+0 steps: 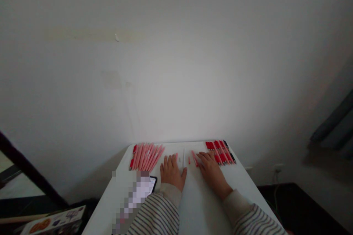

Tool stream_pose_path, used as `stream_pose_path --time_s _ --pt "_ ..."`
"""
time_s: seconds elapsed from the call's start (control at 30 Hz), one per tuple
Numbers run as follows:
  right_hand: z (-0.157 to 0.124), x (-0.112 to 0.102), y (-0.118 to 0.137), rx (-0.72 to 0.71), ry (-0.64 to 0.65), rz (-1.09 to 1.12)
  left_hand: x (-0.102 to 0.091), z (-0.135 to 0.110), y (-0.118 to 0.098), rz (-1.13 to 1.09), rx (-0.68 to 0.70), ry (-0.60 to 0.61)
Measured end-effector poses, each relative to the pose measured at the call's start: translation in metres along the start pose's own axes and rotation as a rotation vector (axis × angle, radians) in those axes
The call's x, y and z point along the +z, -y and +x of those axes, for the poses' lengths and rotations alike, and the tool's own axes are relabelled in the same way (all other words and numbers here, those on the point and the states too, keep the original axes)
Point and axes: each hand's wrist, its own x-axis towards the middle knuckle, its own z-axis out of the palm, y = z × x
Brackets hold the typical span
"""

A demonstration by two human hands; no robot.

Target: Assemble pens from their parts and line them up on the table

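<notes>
My left hand (171, 173) lies palm down on the white table (204, 205), fingers spread and thumb out to the side. A small pink piece (177, 156) shows beside its fingertips. Just right of it lie a tiny grey part (179, 160), a thin white refill-like stick (184, 157) and a short red-pink piece (189, 160). My right hand (211, 167) rests with fingers apart, its fingertips at a pink pen barrel (194, 158); whether they touch it is hard to tell. Both sleeves are striped.
Several pink pen barrels (146, 156) lie fanned at the back left, with red pieces beside them. Rows of red and pink pens (220, 152) lie at the back right. A phone (153, 183) is left of my left forearm. Behind the table stands a wall (176, 62).
</notes>
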Motion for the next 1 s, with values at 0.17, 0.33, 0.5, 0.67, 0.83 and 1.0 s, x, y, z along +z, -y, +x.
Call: stream_pose_path --time_s 0.17,0.33,0.5,0.67,0.83,1.0 --pt "-0.0049 0.0019 0.0054 0.044 0.055 0.006 0.0024 0.0001 -0.0014 0.024 -0.031 0.000" --pt "-0.0037 0.0019 0.0052 0.055 0.035 0.023 0.0027 0.0013 -0.0006 0.018 -0.031 0.020" --pt "-0.0035 0.0022 0.0043 0.066 0.028 0.041 0.0014 0.0009 -0.0007 0.028 -0.036 0.022" --pt "-0.0037 0.0023 0.0047 0.057 0.008 0.055 0.0002 0.0009 -0.0007 0.029 -0.030 0.029" --pt "-0.0030 0.0039 0.0039 0.038 -0.015 0.075 -0.0023 0.0008 -0.0016 0.023 -0.036 0.040" --pt "0.0017 0.0054 0.0077 -0.006 -0.092 0.007 -0.0017 0.0005 -0.0021 0.009 -0.037 0.039"
